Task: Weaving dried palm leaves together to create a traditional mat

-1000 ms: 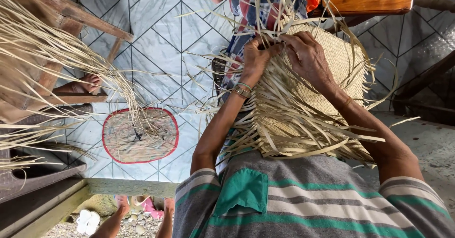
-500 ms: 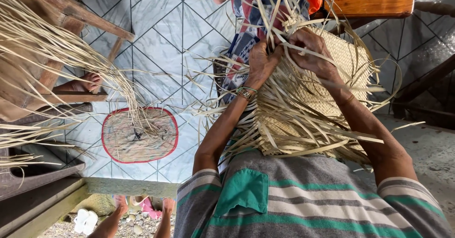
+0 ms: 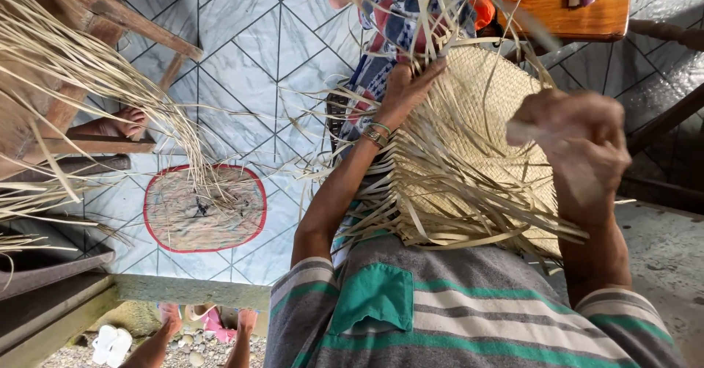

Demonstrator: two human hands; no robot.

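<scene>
A partly woven straw mat (image 3: 499, 97) lies on my lap, with loose pale strands (image 3: 440, 214) fanning out from its edge toward my striped shirt. My left hand (image 3: 405, 83), with a band at the wrist, presses on the mat's left edge and pinches upright strands there. My right hand (image 3: 579, 148) is lifted off the mat at the right. It is blurred, its fingers curled around what looks like a thin strand.
A bundle of long straw (image 3: 88, 75) hangs at the left over a wooden stool (image 3: 125, 16), where another person's foot (image 3: 125, 122) rests. A round red-edged mat (image 3: 205, 207) lies on the tiled floor. A wooden table (image 3: 594, 12) and a person's patterned cloth (image 3: 389, 16) are beyond the mat.
My right hand has come off the weave, swinging right and toward me. My left hand slid up along the mat's left edge. The loose strands shifted.
</scene>
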